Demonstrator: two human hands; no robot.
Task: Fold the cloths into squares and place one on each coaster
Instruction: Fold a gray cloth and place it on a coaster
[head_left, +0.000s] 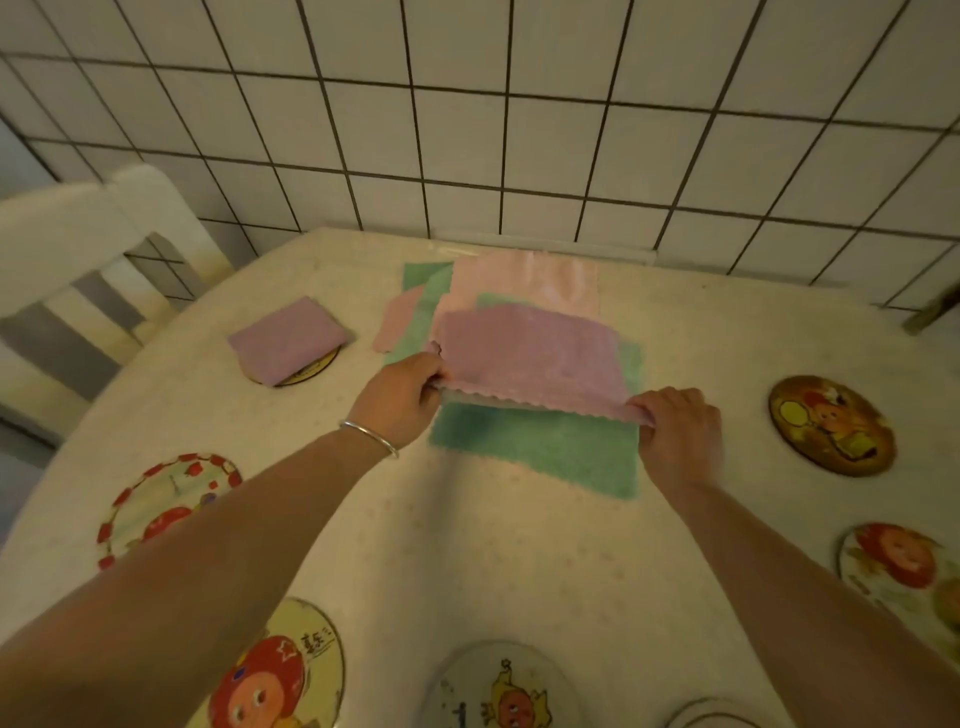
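Note:
A purple cloth (530, 353) lies on top of a pile of cloths at the table's middle back. My left hand (402, 400) pinches its near left corner and my right hand (680, 426) pinches its near right corner, lifting the scalloped near edge. Under it lie a green cloth (540, 449) and a pink cloth (524, 280). A folded purple square (288, 338) rests on a coaster (317, 366) at the back left. Bare picture coasters lie at the left (166, 504), at the front left (280, 670), at the front middle (501, 686), at the right (831, 423) and at the far right (898, 566).
The table (493, 561) has a pale dotted covering. A white chair (88, 260) stands at the left. A tiled wall (519, 130) runs right behind the table. The rim of another coaster (711, 714) shows at the bottom edge.

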